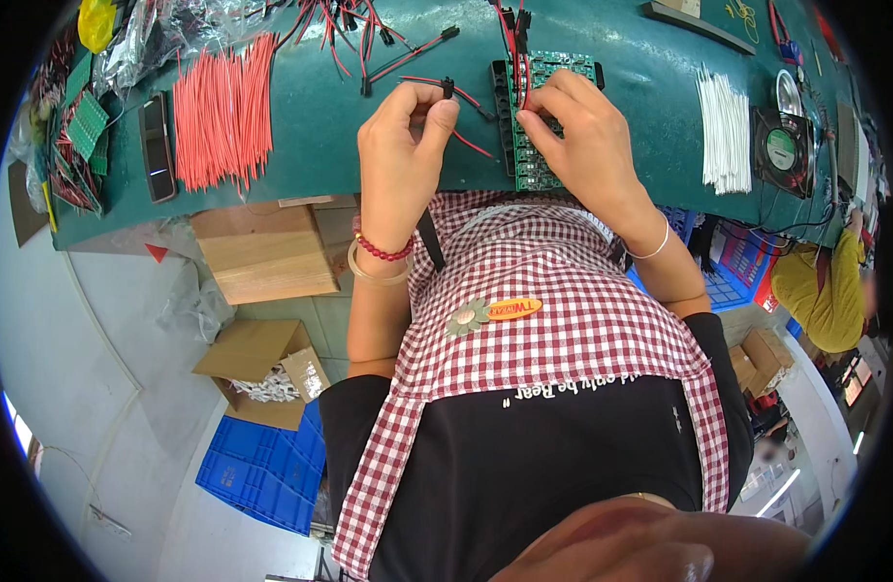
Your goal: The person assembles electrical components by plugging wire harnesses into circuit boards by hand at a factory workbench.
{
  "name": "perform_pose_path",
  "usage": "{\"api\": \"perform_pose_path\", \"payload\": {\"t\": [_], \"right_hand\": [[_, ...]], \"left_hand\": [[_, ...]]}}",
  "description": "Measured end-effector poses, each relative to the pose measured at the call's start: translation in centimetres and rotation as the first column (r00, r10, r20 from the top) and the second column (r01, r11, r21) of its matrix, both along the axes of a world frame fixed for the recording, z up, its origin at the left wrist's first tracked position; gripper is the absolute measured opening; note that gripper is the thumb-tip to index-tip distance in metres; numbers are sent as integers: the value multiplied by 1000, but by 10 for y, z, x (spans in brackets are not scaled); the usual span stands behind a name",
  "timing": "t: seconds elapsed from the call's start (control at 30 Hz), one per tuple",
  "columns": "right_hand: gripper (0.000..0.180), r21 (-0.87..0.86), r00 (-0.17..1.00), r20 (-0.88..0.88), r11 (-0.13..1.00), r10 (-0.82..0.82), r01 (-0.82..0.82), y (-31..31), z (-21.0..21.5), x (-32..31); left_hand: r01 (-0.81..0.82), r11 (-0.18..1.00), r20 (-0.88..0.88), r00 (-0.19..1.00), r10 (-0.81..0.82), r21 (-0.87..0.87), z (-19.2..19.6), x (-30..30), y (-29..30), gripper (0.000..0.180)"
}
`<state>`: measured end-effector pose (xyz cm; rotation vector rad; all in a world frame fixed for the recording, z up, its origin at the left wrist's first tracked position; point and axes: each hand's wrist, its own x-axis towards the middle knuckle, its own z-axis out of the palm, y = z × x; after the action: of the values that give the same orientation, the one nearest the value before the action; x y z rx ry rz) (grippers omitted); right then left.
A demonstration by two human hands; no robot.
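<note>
My left hand pinches a small black connector between thumb and forefinger. Red and black wires trail from about this grip. At the near middle of the table lies a panel of green circuit boards in a black frame. Over that panel, my right hand has thumb and forefinger closed close to a red wire; its fingertips hide part of the boards. Whether the wire is in that pinch is hard to make out. More wired black connectors rest at the panel's far edge.
Loose red-and-black leads are scattered farther back. To the left lie a bundle of red wires, a phone and green boards. White wires and a black fan are to the right. Cardboard boxes stand below.
</note>
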<state>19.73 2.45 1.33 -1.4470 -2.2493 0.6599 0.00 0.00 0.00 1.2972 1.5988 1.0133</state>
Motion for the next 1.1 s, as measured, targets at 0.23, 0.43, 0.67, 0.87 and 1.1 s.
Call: {"api": "perform_pose_path", "payload": {"t": [0.23,0.43,0.67,0.87,1.1], "right_hand": [[12,129,985,-165,989,-54,76,-7,13,-4],[11,-151,833,-549,973,64,-174,-13,37,-18],[8,-325,621,-771,926,-142,-191,-21,24,-26],[9,-364,776,-616,922,-135,-128,-20,29,-16],[11,-487,713,-688,815,-137,-313,-18,24,-5]], "left_hand": [[-14,999,375,927,26,-35,17,0,-3,17],[81,984,370,919,-136,160,31,7,-7,14],[-38,976,915,342,214,-214,40,33,-21,13],[-109,978,853,478,210,-180,34,39,-19,13],[9,988,919,369,138,-152,31,16,-7,13]]}}
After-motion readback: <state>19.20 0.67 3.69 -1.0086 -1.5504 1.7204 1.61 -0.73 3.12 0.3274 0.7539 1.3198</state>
